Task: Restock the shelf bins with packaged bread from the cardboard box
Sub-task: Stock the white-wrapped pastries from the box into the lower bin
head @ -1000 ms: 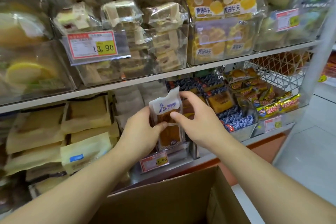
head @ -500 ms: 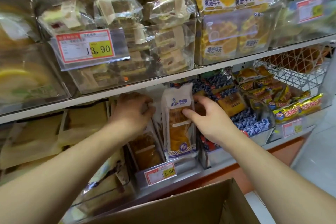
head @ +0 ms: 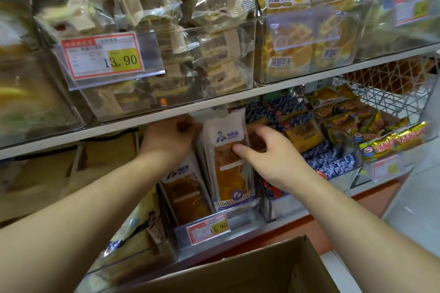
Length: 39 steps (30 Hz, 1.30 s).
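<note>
Two shelves run across the view, the upper shelf (head: 214, 102) above the lower shelf (head: 297, 216). On the upper shelf a clear bin (head: 214, 74) of wrapped cakes stands left of a bin of waffles (head: 302, 38). On the lower shelf a narrow bin (head: 242, 221) holds bread packs standing on end, one pack (head: 228, 162) to the right of another (head: 185, 192). The left hand (head: 171, 138) reaches in at the left of the upright pack; the right hand (head: 269, 157) lies at its right, thumb on its front. Right of this bin sits a bin of small buns (head: 333, 164), then a wire basket (head: 381, 93). A cardboard box (head: 238, 273) stands in front, below the shelves.
</note>
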Each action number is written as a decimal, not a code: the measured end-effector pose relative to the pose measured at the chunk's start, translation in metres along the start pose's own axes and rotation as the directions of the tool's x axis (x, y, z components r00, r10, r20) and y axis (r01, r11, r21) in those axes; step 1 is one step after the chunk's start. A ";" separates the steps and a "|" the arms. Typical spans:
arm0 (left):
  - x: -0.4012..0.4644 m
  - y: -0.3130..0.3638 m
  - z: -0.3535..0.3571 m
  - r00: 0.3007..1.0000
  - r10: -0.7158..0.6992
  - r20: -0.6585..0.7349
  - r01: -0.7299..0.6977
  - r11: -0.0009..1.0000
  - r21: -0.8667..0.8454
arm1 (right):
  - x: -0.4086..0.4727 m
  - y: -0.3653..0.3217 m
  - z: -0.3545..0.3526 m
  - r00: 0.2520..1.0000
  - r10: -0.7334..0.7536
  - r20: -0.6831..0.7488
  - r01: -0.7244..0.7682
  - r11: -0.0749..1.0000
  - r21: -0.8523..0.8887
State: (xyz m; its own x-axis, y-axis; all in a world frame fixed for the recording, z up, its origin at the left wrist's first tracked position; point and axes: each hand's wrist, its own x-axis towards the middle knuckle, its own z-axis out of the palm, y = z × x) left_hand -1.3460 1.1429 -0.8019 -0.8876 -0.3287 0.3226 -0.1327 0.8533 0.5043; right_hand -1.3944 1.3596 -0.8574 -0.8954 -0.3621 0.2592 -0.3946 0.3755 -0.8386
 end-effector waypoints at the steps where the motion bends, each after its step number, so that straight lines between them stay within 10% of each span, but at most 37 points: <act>1: 0.000 -0.001 -0.001 1.000 -0.012 -0.001 0.012 0.999 -0.034 | 0.000 -0.001 0.001 1.000 -0.004 0.004 0.004 1.000 -0.028; 8: -0.012 0.001 -0.007 0.989 -0.086 0.122 0.124 0.926 -0.357 | -0.001 -0.003 0.007 0.999 0.043 0.010 -0.042 0.998 -0.048; 31: -0.030 -0.001 0.005 0.961 0.160 0.227 -0.192 0.973 0.128 | -0.002 -0.003 0.000 0.978 0.072 0.194 -0.013 0.956 -0.292; 39: -0.029 0.000 0.004 0.953 0.189 0.236 -0.227 0.963 0.148 | -0.006 -0.008 0.003 0.981 -0.095 0.171 0.109 0.991 -0.075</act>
State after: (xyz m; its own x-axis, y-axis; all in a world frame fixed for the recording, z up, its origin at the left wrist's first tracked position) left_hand -1.3218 1.1545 -0.8149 -0.9753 -0.0568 0.2136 0.0087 0.9559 0.2937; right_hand -1.3859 1.3565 -0.8537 -0.8053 -0.5364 0.2524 -0.5047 0.3969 -0.7667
